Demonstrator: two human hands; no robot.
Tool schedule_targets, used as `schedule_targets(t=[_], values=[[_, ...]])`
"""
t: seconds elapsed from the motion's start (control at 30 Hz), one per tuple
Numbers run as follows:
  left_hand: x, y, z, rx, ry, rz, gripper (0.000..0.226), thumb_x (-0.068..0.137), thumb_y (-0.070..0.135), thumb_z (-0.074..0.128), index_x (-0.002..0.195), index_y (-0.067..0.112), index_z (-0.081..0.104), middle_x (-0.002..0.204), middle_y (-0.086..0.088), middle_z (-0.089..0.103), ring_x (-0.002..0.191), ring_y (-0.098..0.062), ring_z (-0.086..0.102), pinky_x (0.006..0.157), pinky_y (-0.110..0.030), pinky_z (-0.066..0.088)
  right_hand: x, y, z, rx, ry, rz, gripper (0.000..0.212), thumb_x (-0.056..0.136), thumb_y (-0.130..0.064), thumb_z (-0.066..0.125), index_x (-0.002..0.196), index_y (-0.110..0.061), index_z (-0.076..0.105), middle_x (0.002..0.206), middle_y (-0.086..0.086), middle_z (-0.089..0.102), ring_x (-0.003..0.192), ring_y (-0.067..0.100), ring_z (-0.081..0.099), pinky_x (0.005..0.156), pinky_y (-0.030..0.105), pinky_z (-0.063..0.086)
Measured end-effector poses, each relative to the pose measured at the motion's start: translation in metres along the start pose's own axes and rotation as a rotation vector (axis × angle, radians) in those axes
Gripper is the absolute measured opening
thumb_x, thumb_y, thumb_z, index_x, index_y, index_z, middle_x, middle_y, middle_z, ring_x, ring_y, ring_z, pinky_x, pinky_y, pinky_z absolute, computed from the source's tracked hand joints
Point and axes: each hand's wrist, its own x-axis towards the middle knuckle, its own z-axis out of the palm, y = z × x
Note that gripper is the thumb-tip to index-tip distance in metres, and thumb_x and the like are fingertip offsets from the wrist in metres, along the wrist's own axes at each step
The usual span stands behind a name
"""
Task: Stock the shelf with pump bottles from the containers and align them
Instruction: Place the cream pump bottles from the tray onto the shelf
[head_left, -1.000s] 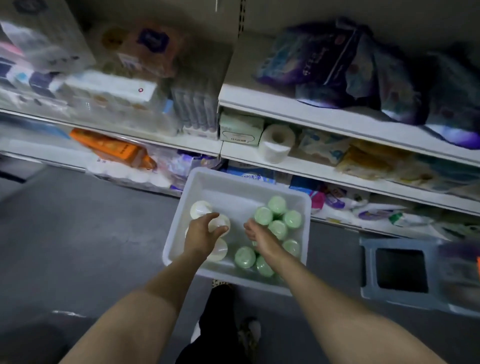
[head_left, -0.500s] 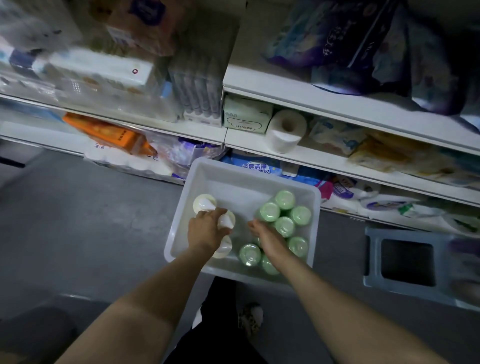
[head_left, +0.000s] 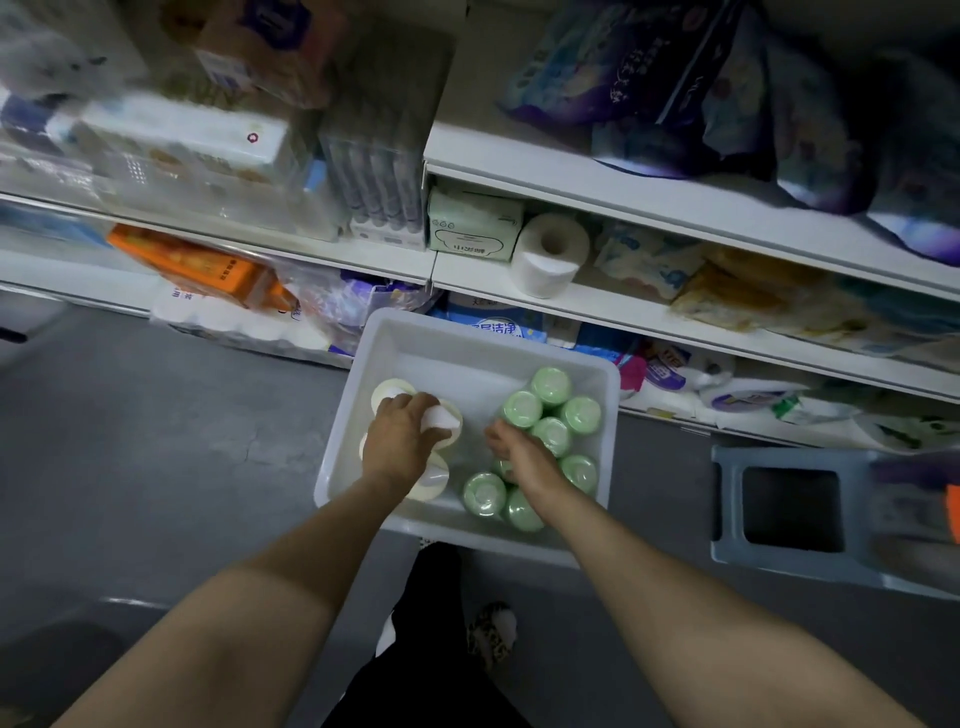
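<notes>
Both bare forearms reach down into a white plastic bin (head_left: 524, 349) on the grey floor (head_left: 156, 467). The left hand (head_left: 397, 441) has its fingers curled round a cream-capped bottle (head_left: 441, 420) among the cream ones. The right hand (head_left: 522, 457) dips among the green-capped bottles (head_left: 550, 385); whether its fingers grip one cannot be told. Beyond stand the shelves (head_left: 623, 312), with a toilet roll (head_left: 550, 254).

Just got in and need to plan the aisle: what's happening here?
A person is reaching down into a white bin on the floor by the shelves. The left hand grips a white bottle on the bin's left side; the right hand is down among the green bottles on the right, its grip hidden. No bottle has left the bin yet.
</notes>
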Motion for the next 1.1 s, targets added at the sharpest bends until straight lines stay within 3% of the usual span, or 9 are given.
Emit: schedule_targets(t=[0.17, 0.3, 0.43, 0.53, 0.63, 0.7, 0.83, 0.93, 1.1], values=[[-0.014, 0.036, -0.022, -0.341, 0.015, 0.094, 0.028, 0.085, 0.024, 0.075, 0.106, 0.016, 0.059, 0.091, 0.0, 0.064, 0.087, -0.022, 0.058, 0.075, -0.029, 0.044, -0.027, -0.007, -0.008, 0.044, 0.013, -0.077, 0.048, 0.102, -0.05, 0.039, 0.143, -0.028, 0.051, 0.149, -0.006, 0.048, 0.134, 0.014, 0.045, 0.117, 0.046, 0.032], [-0.025, 0.075, -0.047, -0.39, 0.058, 0.16, 0.027, 0.085, 0.031, 0.074, 0.105, 0.023, 0.058, 0.091, 0.008, 0.066, 0.088, -0.014, 0.06, 0.07, -0.011, 0.039, -0.057, -0.024, -0.017, 0.132, -0.008, -0.163, 0.048, 0.103, -0.048, 0.04, 0.15, -0.033, 0.04, 0.149, -0.012, 0.042, 0.129, 0.007, 0.038, 0.116, 0.043, 0.029], [-0.033, 0.115, -0.085, -0.473, 0.049, 0.265, 0.022, 0.085, 0.035, 0.073, 0.101, 0.035, 0.057, 0.096, 0.01, 0.069, 0.097, -0.01, 0.063, 0.085, -0.024, 0.049, -0.091, -0.047, -0.037, 0.282, -0.005, -0.22, 0.039, 0.104, -0.044, 0.042, 0.142, -0.041, 0.047, 0.135, -0.016, 0.051, 0.12, 0.007, 0.047, 0.1, 0.039, 0.035], [-0.039, 0.153, -0.123, -0.497, 0.077, 0.331, 0.018, 0.085, 0.037, 0.073, 0.093, 0.046, 0.059, 0.092, 0.01, 0.071, 0.09, -0.006, 0.066, 0.076, -0.02, 0.053, -0.116, -0.07, -0.06, 0.308, -0.02, -0.313, 0.025, 0.104, -0.043, 0.043, 0.12, -0.047, 0.062, 0.119, -0.021, 0.062, 0.105, -0.002, 0.056, 0.087, 0.037, 0.046], [-0.046, 0.194, -0.156, -0.547, 0.076, 0.389, 0.012, 0.088, 0.035, 0.071, 0.098, 0.036, 0.065, 0.089, 0.006, 0.072, 0.088, -0.015, 0.067, 0.078, -0.04, 0.058, -0.137, -0.096, -0.078, 0.452, -0.03, -0.369, 0.03, 0.101, -0.048, 0.047, 0.116, -0.038, 0.07, 0.116, -0.012, 0.071, 0.112, 0.008, 0.059, 0.092, 0.045, 0.051], [-0.051, 0.22, -0.176, -0.509, 0.109, 0.425, 0.016, 0.089, 0.036, 0.069, 0.103, 0.028, 0.066, 0.092, 0.004, 0.071, 0.09, -0.018, 0.067, 0.083, -0.043, 0.055, -0.151, -0.112, -0.087, 0.509, -0.035, -0.407, 0.033, 0.1, -0.049, 0.047, 0.115, -0.034, 0.072, 0.116, -0.006, 0.073, 0.113, 0.016, 0.062, 0.094, 0.049, 0.054], [-0.061, 0.262, -0.209, -0.493, 0.157, 0.456, 0.017, 0.089, 0.044, 0.067, 0.101, 0.032, 0.068, 0.096, 0.006, 0.071, 0.093, -0.013, 0.066, 0.077, -0.031, 0.054, -0.177, -0.139, -0.104, 0.482, 0.003, -0.52, 0.042, 0.101, -0.052, 0.042, 0.116, -0.029, 0.073, 0.118, -0.002, 0.072, 0.116, 0.019, 0.061, 0.074, 0.042, 0.059], [-0.065, 0.29, -0.231, -0.523, 0.185, 0.51, 0.016, 0.088, 0.047, 0.067, 0.097, 0.034, 0.069, 0.097, 0.009, 0.071, 0.093, -0.012, 0.066, 0.081, -0.033, 0.053, -0.195, -0.161, -0.111, 0.502, -0.024, -0.556, 0.044, 0.099, -0.054, 0.043, 0.112, -0.026, 0.074, 0.112, 0.002, 0.074, 0.112, 0.026, 0.065, 0.086, 0.052, 0.058], [-0.065, 0.34, -0.256, -0.619, 0.3, 0.509, 0.031, 0.084, 0.059, 0.064, 0.1, 0.033, 0.061, 0.096, 0.017, 0.066, 0.087, 0.001, 0.061, 0.068, -0.021, 0.046, -0.223, -0.205, -0.115, 0.616, -0.032, -0.629, 0.045, 0.095, -0.057, 0.048, 0.105, -0.025, 0.078, 0.112, 0.002, 0.073, 0.11, 0.025, 0.065, 0.08, 0.053, 0.059]])
